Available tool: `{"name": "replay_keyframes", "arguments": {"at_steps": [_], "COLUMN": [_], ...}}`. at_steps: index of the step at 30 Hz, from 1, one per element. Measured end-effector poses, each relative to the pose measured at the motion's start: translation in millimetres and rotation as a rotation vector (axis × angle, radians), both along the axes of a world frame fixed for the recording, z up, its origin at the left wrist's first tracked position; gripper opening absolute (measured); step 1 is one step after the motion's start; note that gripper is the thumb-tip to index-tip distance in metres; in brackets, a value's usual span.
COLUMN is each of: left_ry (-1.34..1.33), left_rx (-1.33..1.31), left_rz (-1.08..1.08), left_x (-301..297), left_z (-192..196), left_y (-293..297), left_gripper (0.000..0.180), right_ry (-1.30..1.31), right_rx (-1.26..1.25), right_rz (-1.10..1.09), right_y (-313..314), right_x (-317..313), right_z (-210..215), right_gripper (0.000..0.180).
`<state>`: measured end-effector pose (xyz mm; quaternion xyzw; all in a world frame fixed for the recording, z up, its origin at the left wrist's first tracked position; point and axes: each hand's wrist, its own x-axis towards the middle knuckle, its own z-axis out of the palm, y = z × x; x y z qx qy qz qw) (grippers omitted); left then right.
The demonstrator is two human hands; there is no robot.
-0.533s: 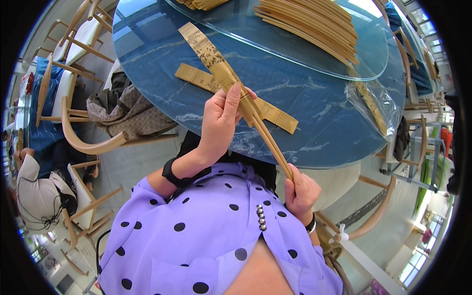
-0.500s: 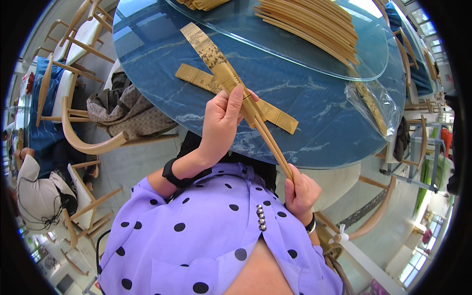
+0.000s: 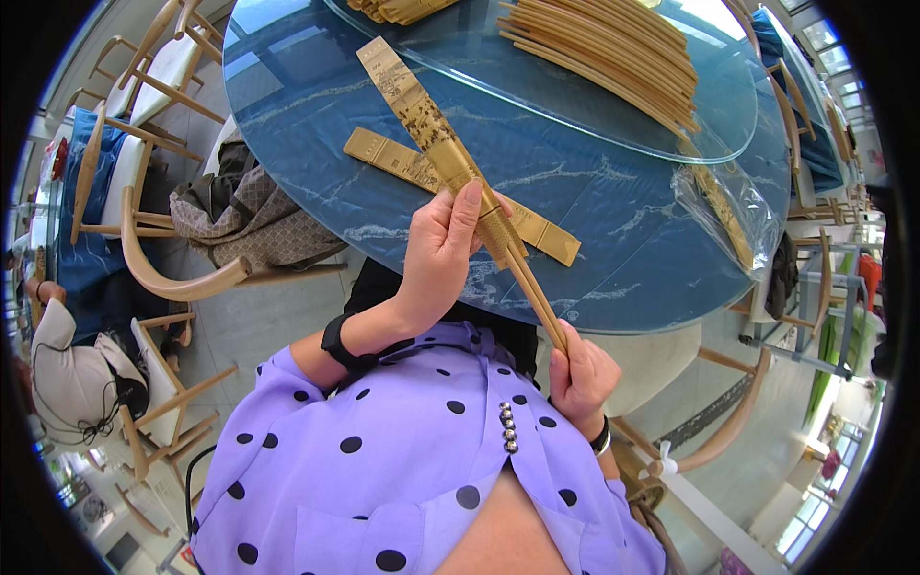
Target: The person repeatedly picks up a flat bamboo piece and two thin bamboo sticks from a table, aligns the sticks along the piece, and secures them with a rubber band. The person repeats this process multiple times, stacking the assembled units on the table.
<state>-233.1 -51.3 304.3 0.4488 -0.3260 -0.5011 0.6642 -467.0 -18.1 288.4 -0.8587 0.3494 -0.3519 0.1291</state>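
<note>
My left hand [image 3: 443, 235] is closed on a gold paper chopstick sleeve [image 3: 422, 117], its thumb on top. From the sleeve's near end sticks out a pair of light wooden chopsticks [image 3: 536, 294], and my right hand [image 3: 583, 372] grips their lower ends. Sleeve and chopsticks slant in one line from far left to near right, above the table edge. Beneath them, crossing at an angle, a second gold sleeve [image 3: 544, 236] lies on the blue table [image 3: 307, 144]; its middle is hidden by my left hand and the held sleeve.
On the glass turntable [image 3: 537, 107] lie a large pile of loose chopsticks [image 3: 613, 59] and a bundle of gold sleeves [image 3: 402, 8]. A clear plastic bag [image 3: 725, 213] with gold sleeves rests at the table's right. Wooden chairs [image 3: 182, 278] and a patterned bag [image 3: 251, 216] stand left.
Both hands, with the sleeve and chopsticks, have shifted very slightly; my left hand sits a little nearer to me. The grips are the same.
</note>
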Motion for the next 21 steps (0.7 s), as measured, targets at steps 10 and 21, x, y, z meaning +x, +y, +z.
{"name": "replay_keyframes", "arguments": {"at_steps": [10, 21], "left_ry": [-0.002, -0.021], "left_rx": [0.008, 0.020], "left_rz": [0.020, 0.076], "left_x": [-4, 0], "left_z": [-4, -3], "left_y": [0, -4], "left_gripper": [0.041, 0.040], "right_ry": [-0.007, 0.001], "right_rx": [0.006, 0.005], "right_rz": [-0.003, 0.008], "right_y": [0, 0], "right_x": [4, 9], "right_z": [0, 1], "right_gripper": [0.033, 0.034]}}
